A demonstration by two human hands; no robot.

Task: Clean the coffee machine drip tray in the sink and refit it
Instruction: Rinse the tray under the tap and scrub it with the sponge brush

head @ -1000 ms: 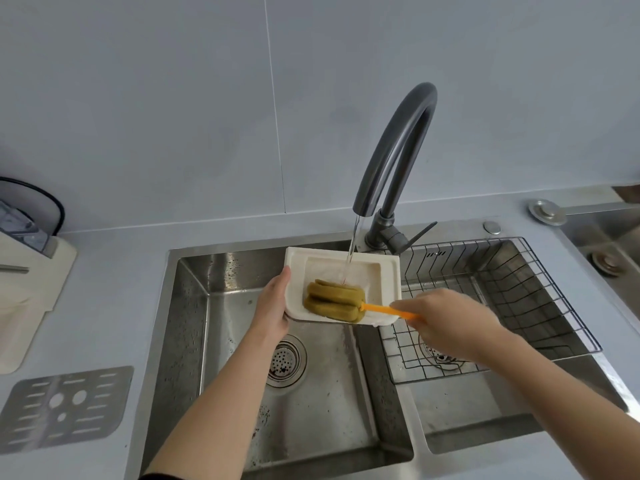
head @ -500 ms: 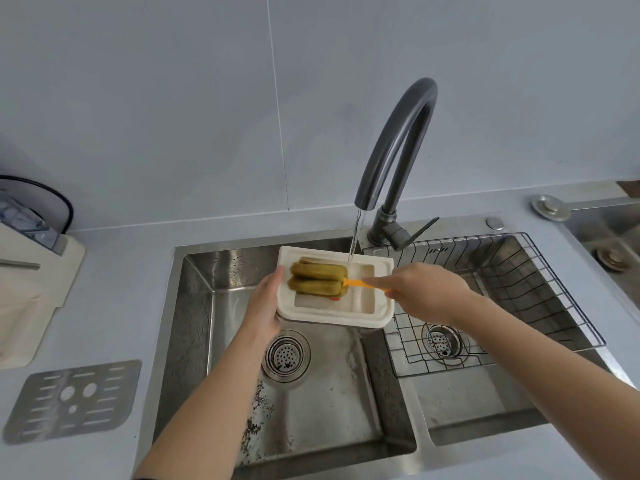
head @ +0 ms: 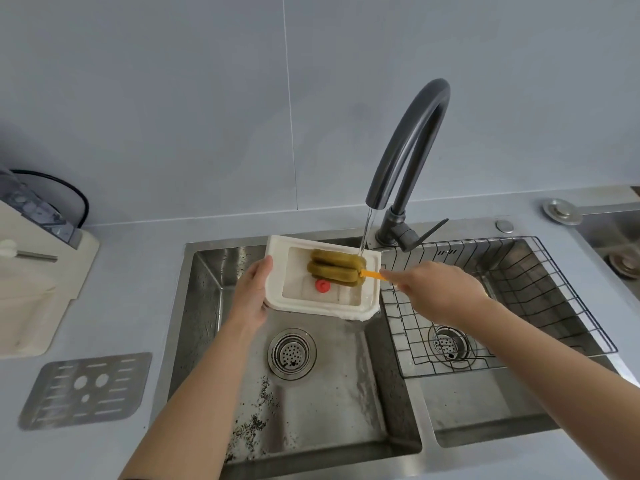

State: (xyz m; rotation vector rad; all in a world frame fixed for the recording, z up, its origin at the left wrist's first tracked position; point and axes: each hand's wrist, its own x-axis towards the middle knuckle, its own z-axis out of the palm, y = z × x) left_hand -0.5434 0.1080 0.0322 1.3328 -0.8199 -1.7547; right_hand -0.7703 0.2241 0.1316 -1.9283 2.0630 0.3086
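Note:
My left hand [head: 252, 293] grips the left edge of the white drip tray [head: 277, 271], held over the left sink basin [head: 346, 393] under the running tap [head: 408, 147]. A red float [head: 322, 285] shows inside the tray. Water spills off the tray's lower right corner. My right hand [head: 436, 289] holds the orange handle of a green sponge brush [head: 335, 267], whose head lies inside the tray's far part under the water stream. The metal drip grate [head: 85, 389] lies on the counter at the left. The cream coffee machine [head: 31, 271] stands at the far left.
A black wire rack [head: 502, 299] sits in the right basin. Dark coffee grounds are scattered on the left basin's floor near the drain [head: 292, 353]. A round metal stopper [head: 562, 211] lies on the counter at the back right.
The sponge brush has slid from the tray's near middle toward its far side, uncovering the red float. The tray has tilted and water now spills over its right corner.

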